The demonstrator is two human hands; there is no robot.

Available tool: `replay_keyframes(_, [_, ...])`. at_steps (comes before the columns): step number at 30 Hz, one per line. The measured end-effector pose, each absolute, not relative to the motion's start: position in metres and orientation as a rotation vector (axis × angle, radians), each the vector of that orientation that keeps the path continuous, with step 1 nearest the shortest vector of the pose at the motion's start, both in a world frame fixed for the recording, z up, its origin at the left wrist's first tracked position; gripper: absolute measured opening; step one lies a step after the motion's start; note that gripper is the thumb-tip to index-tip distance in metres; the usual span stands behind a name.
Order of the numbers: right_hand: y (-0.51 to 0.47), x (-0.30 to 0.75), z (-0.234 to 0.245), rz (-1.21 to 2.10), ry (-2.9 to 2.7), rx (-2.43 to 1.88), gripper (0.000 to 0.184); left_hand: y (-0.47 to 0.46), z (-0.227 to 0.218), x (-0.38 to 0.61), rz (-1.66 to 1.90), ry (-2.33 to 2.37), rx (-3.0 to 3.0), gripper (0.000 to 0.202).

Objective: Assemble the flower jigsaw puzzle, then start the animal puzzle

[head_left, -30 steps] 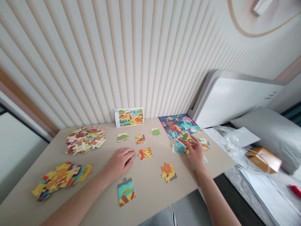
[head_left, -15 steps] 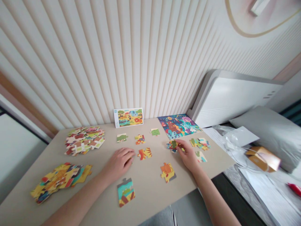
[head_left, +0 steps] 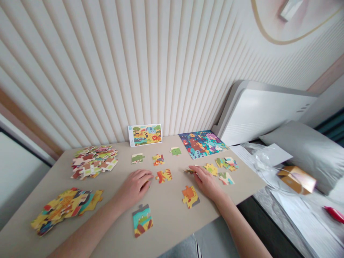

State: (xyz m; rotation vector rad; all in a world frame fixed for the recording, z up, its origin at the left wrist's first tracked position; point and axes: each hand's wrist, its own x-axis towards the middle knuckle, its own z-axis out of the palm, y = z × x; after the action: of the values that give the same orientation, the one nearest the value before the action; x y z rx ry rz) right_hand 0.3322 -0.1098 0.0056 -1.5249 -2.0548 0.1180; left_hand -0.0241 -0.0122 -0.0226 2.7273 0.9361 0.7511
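Note:
My right hand (head_left: 205, 181) pinches a puzzle piece (head_left: 189, 171), tilted nearly edge-on, just above the table; its picture is mostly hidden. A yellow puzzle piece (head_left: 211, 169) lies right beside that hand. My left hand (head_left: 137, 184) rests on the table, palm down, with fingers curled together; whatever may be under them is hidden. Near its fingertips is an orange, striped puzzle piece (head_left: 164, 176). Between my forearms lie a crocodile puzzle piece (head_left: 142, 220) and an orange and yellow puzzle piece (head_left: 190, 197).
Two piles of puzzle pieces, a reddish pile (head_left: 94, 162) and a yellow pile (head_left: 66, 208), lie left. A picture card (head_left: 145, 135) leans on the wall beside a dark blue picture sheet (head_left: 203, 144). Loose pieces (head_left: 227, 163) lie right. The bed (head_left: 268, 114) adjoins the table.
My right hand has shifted left and nearer with a piece, and the yellow piece now shows behind it. My left hand stays in place. The view has moved slightly.

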Motion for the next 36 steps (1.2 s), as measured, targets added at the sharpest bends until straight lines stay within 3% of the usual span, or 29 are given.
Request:
replay_keyframes(12, [-0.1088,0.3344,0.0053,0.175,-1.895,-1.568,0.051,-0.0130,-0.0212,-0.0244,0.727,0.950,2.746,0.026])
replay_keyframes(36, [-0.1075,0.3382,0.0085,0.129,-1.737,-1.658,0.024,-0.0129,-0.0215,-0.0242,0.724,0.961,2.726,0.027])
